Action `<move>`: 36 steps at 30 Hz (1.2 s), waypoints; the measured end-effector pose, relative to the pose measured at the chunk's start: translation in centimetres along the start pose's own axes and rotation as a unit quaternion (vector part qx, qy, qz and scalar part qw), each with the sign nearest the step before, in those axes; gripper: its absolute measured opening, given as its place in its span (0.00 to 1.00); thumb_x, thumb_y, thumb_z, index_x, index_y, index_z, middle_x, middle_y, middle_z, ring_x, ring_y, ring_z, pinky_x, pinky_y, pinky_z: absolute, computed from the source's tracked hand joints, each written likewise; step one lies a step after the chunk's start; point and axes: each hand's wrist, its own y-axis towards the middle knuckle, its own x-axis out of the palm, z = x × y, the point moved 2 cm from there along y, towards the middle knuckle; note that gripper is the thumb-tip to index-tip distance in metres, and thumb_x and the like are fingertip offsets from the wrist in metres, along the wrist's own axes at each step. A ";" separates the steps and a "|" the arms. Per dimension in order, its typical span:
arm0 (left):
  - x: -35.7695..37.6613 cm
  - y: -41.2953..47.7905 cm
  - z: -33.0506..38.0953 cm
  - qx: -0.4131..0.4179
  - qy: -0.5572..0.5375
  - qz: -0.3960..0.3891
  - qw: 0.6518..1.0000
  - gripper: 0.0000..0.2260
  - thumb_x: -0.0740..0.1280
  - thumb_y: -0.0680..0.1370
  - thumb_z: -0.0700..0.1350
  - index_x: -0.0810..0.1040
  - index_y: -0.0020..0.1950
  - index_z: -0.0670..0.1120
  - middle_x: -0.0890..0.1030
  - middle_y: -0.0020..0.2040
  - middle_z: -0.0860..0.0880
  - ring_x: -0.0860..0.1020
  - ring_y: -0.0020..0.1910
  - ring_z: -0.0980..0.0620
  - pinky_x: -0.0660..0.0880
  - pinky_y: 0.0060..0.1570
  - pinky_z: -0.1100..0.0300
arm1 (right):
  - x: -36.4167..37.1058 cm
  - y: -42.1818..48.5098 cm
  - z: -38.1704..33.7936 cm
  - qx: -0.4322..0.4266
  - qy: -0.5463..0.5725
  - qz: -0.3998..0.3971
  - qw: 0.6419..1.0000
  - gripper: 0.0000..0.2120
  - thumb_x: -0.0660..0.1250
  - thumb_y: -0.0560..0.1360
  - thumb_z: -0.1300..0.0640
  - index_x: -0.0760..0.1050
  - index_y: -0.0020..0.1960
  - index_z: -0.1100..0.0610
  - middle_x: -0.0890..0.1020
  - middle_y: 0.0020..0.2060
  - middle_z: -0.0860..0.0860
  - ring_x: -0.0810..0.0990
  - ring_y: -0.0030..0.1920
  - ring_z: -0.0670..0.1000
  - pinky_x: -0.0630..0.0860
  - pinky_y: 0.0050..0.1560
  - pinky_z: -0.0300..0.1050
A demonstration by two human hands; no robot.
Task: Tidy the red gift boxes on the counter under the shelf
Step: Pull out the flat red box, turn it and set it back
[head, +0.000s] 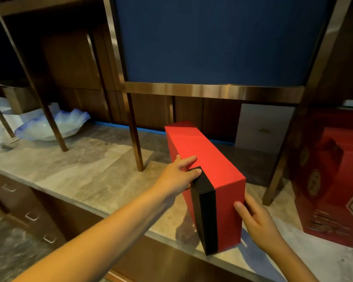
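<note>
Red gift box [207, 176] with a black band stands on edge at the counter's [86, 169] near rim, my left hand [179, 176] and right hand [253, 218] clasping its sides; beyond I see brass shelf legs [136, 135], right a larger red carton [330, 180], far left a glass dish [49, 127].

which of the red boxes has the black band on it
The plain red box held by both hands, left hand and right hand. The patterned red box at the far right has gold emblems and no black band.
</note>
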 end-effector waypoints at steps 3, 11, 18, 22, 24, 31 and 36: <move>0.8 0.5 0.3 0.011 0.003 0.019 1.000 0.24 0.65 0.76 0.37 0.68 0.72 0.44 0.54 0.79 0.48 0.59 0.76 0.51 0.64 0.71 0.50 | 1.3 -0.2 -0.7 -0.008 0.048 0.063 0.997 0.19 0.56 0.79 0.59 0.64 0.59 0.35 0.74 0.53 0.28 0.72 0.52 0.22 0.67 0.46 0.17; 1.5 1.2 0.2 0.029 0.121 0.011 0.992 0.26 0.63 0.76 0.37 0.64 0.74 0.45 0.52 0.79 0.48 0.53 0.77 0.50 0.57 0.68 0.62 | 3.7 0.4 -3.5 -0.026 0.017 0.147 0.989 0.42 0.74 0.64 0.44 0.48 0.66 0.34 0.62 0.63 0.41 0.68 0.60 0.36 0.65 0.56 0.29; 1.9 1.6 0.3 -0.020 0.067 0.018 0.997 0.10 0.62 0.72 0.34 0.74 0.51 0.45 0.74 0.63 0.42 0.74 0.59 0.43 0.73 0.59 0.48 | 3.3 2.7 -4.5 -0.067 -0.172 0.141 0.973 0.54 0.74 0.52 0.36 0.50 0.71 0.42 0.51 0.52 0.33 0.61 0.61 0.42 0.66 0.60 0.41; 2.6 1.6 0.2 -0.016 0.035 0.014 0.999 0.14 0.61 0.72 0.35 0.74 0.57 0.40 0.79 0.56 0.40 0.77 0.55 0.42 0.75 0.54 0.50 | 3.4 3.0 -4.5 -0.046 -0.202 0.179 0.962 0.45 0.74 0.56 0.38 0.60 0.66 0.50 0.54 0.52 0.39 0.64 0.57 0.44 0.66 0.54 0.38; 2.6 1.7 0.5 -0.006 0.020 0.003 1.000 0.13 0.63 0.72 0.36 0.75 0.56 0.41 0.80 0.55 0.41 0.78 0.55 0.44 0.74 0.53 0.52 | 3.5 3.1 -4.6 -0.044 -0.181 0.205 0.961 0.39 0.74 0.56 0.40 0.63 0.63 0.49 0.56 0.50 0.40 0.65 0.54 0.41 0.65 0.50 0.29; -1.2 6.7 -1.8 0.014 -0.029 0.046 0.998 0.29 0.65 0.75 0.51 0.60 0.74 0.50 0.73 0.64 0.55 0.76 0.53 0.57 0.70 0.43 0.65 | 1.2 4.3 -6.0 -0.084 -0.098 0.238 0.963 0.28 0.77 0.57 0.48 0.69 0.53 0.46 0.65 0.51 0.44 0.64 0.53 0.25 0.59 0.51 0.16; -6.4 14.4 -4.5 0.021 -0.058 0.071 0.996 0.35 0.63 0.75 0.58 0.53 0.77 0.50 0.67 0.73 0.49 0.72 0.66 0.51 0.66 0.56 0.61 | -1.1 4.3 -8.1 -0.087 -0.088 0.241 0.963 0.22 0.69 0.55 0.40 0.67 0.47 0.37 0.68 0.51 0.37 0.68 0.53 0.26 0.62 0.49 0.18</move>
